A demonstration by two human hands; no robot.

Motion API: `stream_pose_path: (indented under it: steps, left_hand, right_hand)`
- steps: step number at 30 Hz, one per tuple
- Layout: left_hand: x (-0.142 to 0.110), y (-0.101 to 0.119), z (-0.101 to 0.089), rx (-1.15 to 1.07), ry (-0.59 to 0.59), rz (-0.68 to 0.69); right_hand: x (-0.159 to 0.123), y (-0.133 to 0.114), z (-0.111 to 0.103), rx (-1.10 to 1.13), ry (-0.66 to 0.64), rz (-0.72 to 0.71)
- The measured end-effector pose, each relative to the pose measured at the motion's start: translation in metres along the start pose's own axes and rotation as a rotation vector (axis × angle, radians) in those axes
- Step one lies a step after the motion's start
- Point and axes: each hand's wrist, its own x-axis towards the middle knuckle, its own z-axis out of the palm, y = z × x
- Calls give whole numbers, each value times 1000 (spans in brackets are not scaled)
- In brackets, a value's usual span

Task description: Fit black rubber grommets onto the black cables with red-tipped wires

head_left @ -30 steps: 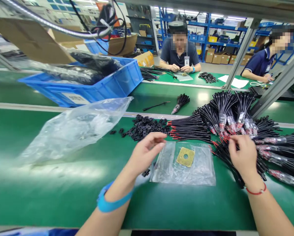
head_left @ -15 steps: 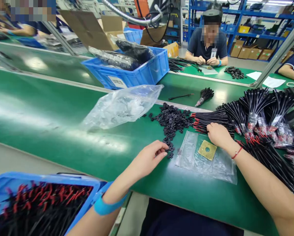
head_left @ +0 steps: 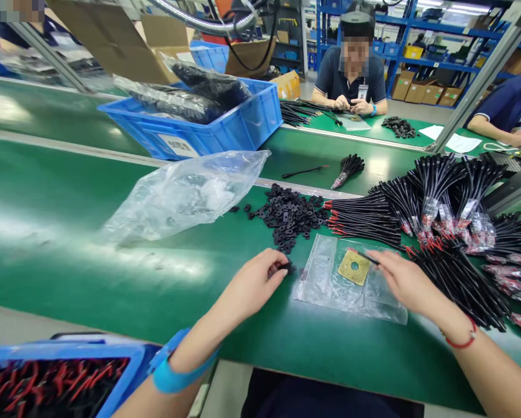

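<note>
My left hand (head_left: pixel 255 281) is closed, with its fingertips pinched on a small black plastic piece (head_left: pixel 288 267) just below a loose pile of similar black pieces (head_left: pixel 293 212). Between thumb and fingers, my right hand (head_left: pixel 406 281) grips a black cable (head_left: pixel 368 257) whose red end points left. That cable lies over the top edge of a square yellowish plate (head_left: pixel 354 268) with a round hole in its middle. Under the plate is a flat clear plastic bag (head_left: pixel 312 284). Behind my right hand, a row of black cables (head_left: pixel 365 217) with red ends lies on the green table.
Bundled black cables (head_left: pixel 438 180) are heaped at the right. A crumpled clear bag (head_left: pixel 186 194) lies left of the pile, before a blue crate (head_left: pixel 225 130). Another blue bin (head_left: pixel 133 371) of cables stands lower left. A co-worker (head_left: pixel 351 75) sits across the table.
My right hand has drawn a cable from the row and brought it down over the plate. The left hand has gathered a black piece at the pile's lower end. The view has shifted slightly.
</note>
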Motion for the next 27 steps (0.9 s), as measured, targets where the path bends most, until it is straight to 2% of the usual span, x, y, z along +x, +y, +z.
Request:
stream_pose_path:
  steps: [3,7,11,16,19,23,27]
  left_hand:
    - [13,21,1,-214,-60,47]
    - [42,59,25,-522,-159,143]
    - [69,85,53,-848,-193,138]
    - [75,83,73,-1069,-146,-9]
    - [69,77,77,-1155,-209,-80]
    - [64,80,77,-1206,-306,-100]
    - [62,83,73,-1158,-324,-62]
  right_hand:
    - [-13,-6,17,-155,-102,2]
    - [-9,-13,27,-358,-128,15]
    - [-6,-10,27,-275,-107,75]
    - [-20,4,19,116,139,132]
    - [-25,6,13,243,251,93]
    - [-26,3,11,232,229,47]
    - [-26,5,12,170,175,51]
